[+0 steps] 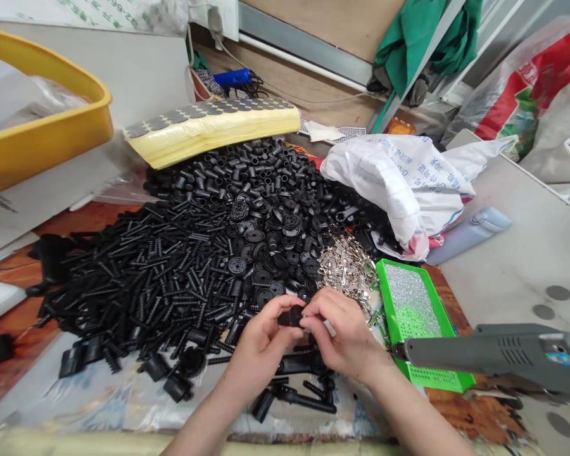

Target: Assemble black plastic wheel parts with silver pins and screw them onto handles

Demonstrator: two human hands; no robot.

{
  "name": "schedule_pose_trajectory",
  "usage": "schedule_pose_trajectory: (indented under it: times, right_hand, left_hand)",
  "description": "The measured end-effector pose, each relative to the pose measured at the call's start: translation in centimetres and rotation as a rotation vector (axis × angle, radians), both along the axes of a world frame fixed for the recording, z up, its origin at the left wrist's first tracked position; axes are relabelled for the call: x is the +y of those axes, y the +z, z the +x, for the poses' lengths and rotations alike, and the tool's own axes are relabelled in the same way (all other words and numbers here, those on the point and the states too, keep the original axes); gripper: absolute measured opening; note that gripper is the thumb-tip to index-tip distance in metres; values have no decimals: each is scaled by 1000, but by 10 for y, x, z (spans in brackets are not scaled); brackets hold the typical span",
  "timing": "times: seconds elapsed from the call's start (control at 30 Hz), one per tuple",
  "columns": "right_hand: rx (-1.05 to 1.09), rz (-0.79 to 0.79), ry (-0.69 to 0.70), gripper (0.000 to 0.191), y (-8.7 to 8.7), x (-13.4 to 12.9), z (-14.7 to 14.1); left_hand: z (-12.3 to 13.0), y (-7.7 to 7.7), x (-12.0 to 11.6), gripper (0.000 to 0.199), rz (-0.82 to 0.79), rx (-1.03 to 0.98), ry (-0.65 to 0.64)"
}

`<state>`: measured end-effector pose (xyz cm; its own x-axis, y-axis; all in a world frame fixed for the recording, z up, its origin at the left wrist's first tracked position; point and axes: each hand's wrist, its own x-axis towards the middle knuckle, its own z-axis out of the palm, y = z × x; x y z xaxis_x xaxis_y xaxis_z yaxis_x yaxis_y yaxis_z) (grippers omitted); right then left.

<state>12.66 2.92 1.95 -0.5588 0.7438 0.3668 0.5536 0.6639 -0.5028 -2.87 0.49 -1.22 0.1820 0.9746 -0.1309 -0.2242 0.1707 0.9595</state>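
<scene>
My left hand [266, 332] pinches a small black plastic part [292, 315] between thumb and fingers, low in the middle of the view. Right beside it, my right hand [344, 329] has thumb and forefinger pressed together against the part's right side. Something tiny may be between those fingertips; I cannot make it out. Behind the hands lie a heap of round black discs [266, 253] and a pile of small shiny metal pieces [346, 263]. Black cylinders and rods [304, 399] lie just below the hands.
Ribbed black rods [171, 266] spread left; short black tubes [261, 168] are heaped behind. A green tray [434, 373] of tiny silver pieces stands right, a grey power screwdriver [484, 354] reaching over it. Yellow sticker sheets [218, 133], a white bag [403, 177] and a yellow bin [90, 114] surround the heap.
</scene>
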Motion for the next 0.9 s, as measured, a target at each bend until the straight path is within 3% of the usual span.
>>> schedule_pose_trajectory:
  times: [0.23,0.4,0.7,0.8,0.9]
  right_hand:
    - [132,-58,-155,14,-14,-7,-9]
    - [142,-26,-5,14,-14,-1,-4]
    - [-132,117,147,14,-2,4,5]
    - [-91,71,163,14,-2,6,7]
    - [86,-77,105,12,-5,8,8]
  left_hand:
    - [0,-6,-3,24,56,34,42]
    - [-3,0,1,24,-39,-27,-5]
    - [-4,-4,3,30,-145,-185,-60]
    - [-3,-5,3,31,-156,-188,-75]
    - [-2,-5,3,29,-69,-116,-30]
